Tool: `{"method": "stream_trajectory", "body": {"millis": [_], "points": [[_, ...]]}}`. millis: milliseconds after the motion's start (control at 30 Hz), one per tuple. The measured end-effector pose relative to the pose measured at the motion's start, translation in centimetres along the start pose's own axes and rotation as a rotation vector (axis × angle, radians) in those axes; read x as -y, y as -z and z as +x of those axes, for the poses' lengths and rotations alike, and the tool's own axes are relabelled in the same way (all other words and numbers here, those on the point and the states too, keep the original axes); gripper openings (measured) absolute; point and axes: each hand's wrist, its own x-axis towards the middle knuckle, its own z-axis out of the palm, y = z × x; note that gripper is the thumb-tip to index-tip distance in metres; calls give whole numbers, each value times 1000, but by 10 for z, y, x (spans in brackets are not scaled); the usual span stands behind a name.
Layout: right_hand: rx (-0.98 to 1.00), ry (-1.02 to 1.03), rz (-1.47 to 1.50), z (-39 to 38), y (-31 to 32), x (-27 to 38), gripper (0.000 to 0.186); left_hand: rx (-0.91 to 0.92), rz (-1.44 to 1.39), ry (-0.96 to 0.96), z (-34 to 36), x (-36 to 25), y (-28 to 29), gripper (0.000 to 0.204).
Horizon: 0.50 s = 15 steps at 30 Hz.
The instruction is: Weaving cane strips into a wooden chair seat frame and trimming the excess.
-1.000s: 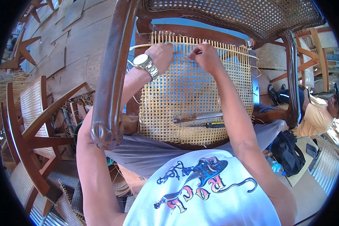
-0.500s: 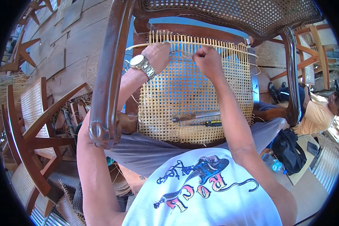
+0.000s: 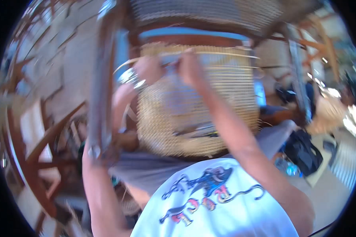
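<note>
A woven cane seat panel [image 3: 158, 118] in a dark wooden chair frame [image 3: 101, 87] lies over my lap. Both hands are over its far part, blurred by motion. My left hand [image 3: 149, 69], with a metal watch [image 3: 131, 77] at the wrist, is at the far left of the weave; its fingers are smeared. Close beside it, my right hand [image 3: 190, 69] looks closed, but what it pinches cannot be made out. A pale cane strand [image 3: 221, 53] runs crosswise along the far edge and loops out past the left side. Slim tools [image 3: 197, 130] rest on the near part of the weave.
The chair's caned back [image 3: 209, 12] rises at the far side. Other wooden chairs [image 3: 31, 158] stand at left. At right lie a black bag [image 3: 302, 154] and a plastic bottle [image 3: 290, 168]; beyond, a person [image 3: 328, 112] sits low.
The whole view has shifted and blurred. My right hand has moved left, nearer to my left hand, which stays at the far left of the weave. The tools still lie on the seat.
</note>
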Motion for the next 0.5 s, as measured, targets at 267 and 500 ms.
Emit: {"method": "stream_trajectory", "body": {"millis": [267, 500], "points": [[-182, 132, -8, -16, -41, 27, 12, -104, -34, 198, -24, 62, -11, 23], [-323, 154, -211, -33, -29, 23, 21, -431, 161, -116, -65, 70, 17, 31]]}}
